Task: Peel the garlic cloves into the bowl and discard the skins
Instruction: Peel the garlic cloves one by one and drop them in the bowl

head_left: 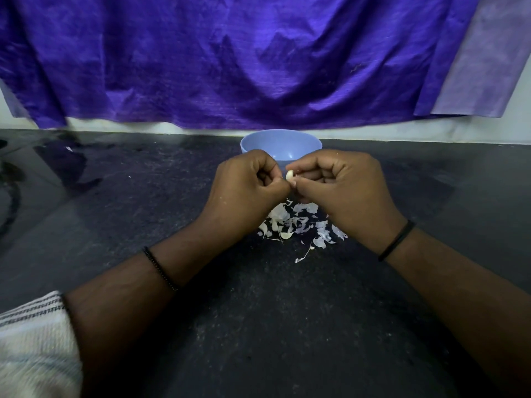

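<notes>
From the head camera I see a blue bowl (281,144) at the back of the dark counter (143,196), just under the hem of a purple cloth (230,58) hung on the wall. The part of the bowl's inside that I can see holds nothing; the hands hide its near rim, so I cannot tell about the rest. No writing or label shows on it, nor anywhere else I look.

Both hands meet just in front of the bowl, fingers curled. The left hand (247,182) and right hand (339,182) together pinch one pale clove (289,175) between their fingertips, above the counter. Below them lies a loose heap of skins (298,222) on the counter. Each wrist wears a thin black band (396,240).
</notes>
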